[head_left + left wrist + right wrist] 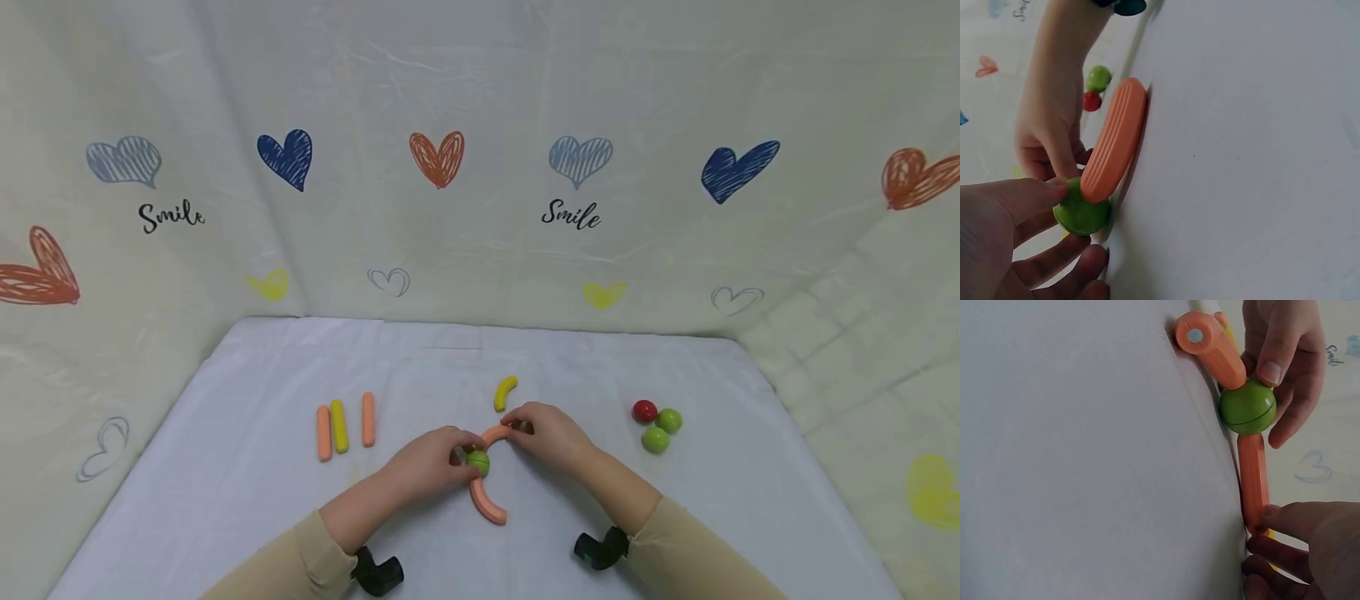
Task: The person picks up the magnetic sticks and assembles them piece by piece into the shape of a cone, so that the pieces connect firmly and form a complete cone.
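In the head view, my left hand (429, 460) pinches a green ball (478, 463) between thumb and fingers near the middle of the table. A curved orange rod (487, 505) runs from the ball toward me; its outer end shows a round silvery disc in the right wrist view. On the ball's far side, a second curved orange rod (1253, 478) meets it. My right hand (553, 435) holds that rod by its outer end, thumb on top and fingers beneath. The ball and both rods form one arc, lying close over the white cloth.
Beyond the hands lies a small curved yellow rod (506, 393). To the left are two straight orange rods (368, 419) and a straight yellow rod (339, 426). A red ball (644, 411) and two green balls (656, 439) cluster at the right. A hanging white sheet (480, 250) borders the table.
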Tool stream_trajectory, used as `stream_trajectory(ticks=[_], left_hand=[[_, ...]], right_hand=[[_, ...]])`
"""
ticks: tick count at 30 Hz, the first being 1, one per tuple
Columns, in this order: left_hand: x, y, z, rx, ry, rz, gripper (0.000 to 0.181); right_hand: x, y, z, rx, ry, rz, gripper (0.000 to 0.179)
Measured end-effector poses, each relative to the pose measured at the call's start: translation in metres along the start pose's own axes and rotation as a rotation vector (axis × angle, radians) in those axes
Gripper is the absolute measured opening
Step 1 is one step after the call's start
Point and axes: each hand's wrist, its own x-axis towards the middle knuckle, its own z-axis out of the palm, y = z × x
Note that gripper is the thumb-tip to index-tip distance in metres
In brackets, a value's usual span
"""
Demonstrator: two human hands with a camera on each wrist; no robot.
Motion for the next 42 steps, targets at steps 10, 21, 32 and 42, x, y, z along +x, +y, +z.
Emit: stream_trajectory(ticks=[10,21,32,42], left_hand=[[0.009,-0.001,-0.002,-0.026,0.062,-0.061,0.032],[0.033,0.000,0.002,0.000,0.060,-0.073,0.030],[0.044,0.005,0.006,0.019,0.057,-0.075,0.029],[0.047,0.006,0.007,-0.006,0.022,-0.106,0.032]], right_hand=[[-0.002,0.004,-0.003,-0.023,0.021,0.021,0.018],[-0.008,0.018,-0.025,-0.051,0.017,0.078,0.023],[-0.029,0.048,-0.064,-0.099,0.066,0.108,0.031],[-0.054,0.085,-0.101,-0.135,0.087,0.160,0.036]])
